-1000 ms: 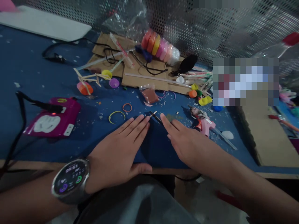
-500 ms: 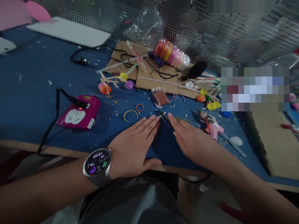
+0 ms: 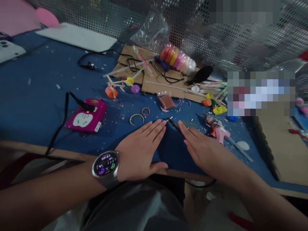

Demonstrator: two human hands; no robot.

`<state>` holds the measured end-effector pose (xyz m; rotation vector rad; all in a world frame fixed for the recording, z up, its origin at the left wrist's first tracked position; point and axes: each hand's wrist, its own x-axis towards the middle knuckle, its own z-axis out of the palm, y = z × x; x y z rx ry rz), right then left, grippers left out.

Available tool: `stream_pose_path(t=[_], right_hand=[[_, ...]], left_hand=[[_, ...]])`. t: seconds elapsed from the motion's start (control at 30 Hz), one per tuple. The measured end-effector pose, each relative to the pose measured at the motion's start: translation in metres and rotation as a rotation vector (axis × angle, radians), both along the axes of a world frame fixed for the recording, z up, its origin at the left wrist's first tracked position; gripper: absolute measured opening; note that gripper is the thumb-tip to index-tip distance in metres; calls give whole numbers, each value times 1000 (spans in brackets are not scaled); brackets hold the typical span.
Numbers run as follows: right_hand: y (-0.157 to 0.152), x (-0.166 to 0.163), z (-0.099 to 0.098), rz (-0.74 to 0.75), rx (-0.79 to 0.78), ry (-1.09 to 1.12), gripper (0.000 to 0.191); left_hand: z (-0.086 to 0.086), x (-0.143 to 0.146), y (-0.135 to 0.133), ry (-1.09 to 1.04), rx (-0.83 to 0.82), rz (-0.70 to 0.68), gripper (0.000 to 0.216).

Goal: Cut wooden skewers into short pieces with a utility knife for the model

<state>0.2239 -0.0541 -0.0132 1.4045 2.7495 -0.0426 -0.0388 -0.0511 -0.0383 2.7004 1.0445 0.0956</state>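
Observation:
My left hand point(image 3: 141, 149) lies flat on the blue tabletop, fingers stretched out together and thumb apart. Its fingertips press down beside a short pale stick point(image 3: 169, 119) that pokes out past them. In my right hand point(image 3: 201, 144) is a slim dark knife point(image 3: 176, 125), its handle partly hidden under the fingers. The knife's tip is close to the stick; whether they touch I cannot tell. Beyond my left fingers lie a yellow ring point(image 3: 131, 119) and a smaller orange ring point(image 3: 145, 111). A brown block in clear wrap point(image 3: 166, 101) sits farther back.
At left is a magenta box point(image 3: 89, 117) with a black cable plugged in. A pink glue gun point(image 3: 220, 134) lies right of my right hand. Cardboard point(image 3: 161, 89), straws and bagged coloured clay point(image 3: 176, 58) fill the back, against a perforated metal panel point(image 3: 202, 32).
The knife has drawn back slightly toward the right, away from crossing the stick. My left hand stays flat in place. The view has shifted a little.

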Motion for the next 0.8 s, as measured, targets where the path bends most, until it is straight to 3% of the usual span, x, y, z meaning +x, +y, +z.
stream_pose_path(t=[0.8], right_hand=[[-5, 1, -7, -60, 54, 60, 65]], left_hand=[[-1, 1, -1, -29, -6, 3, 109]])
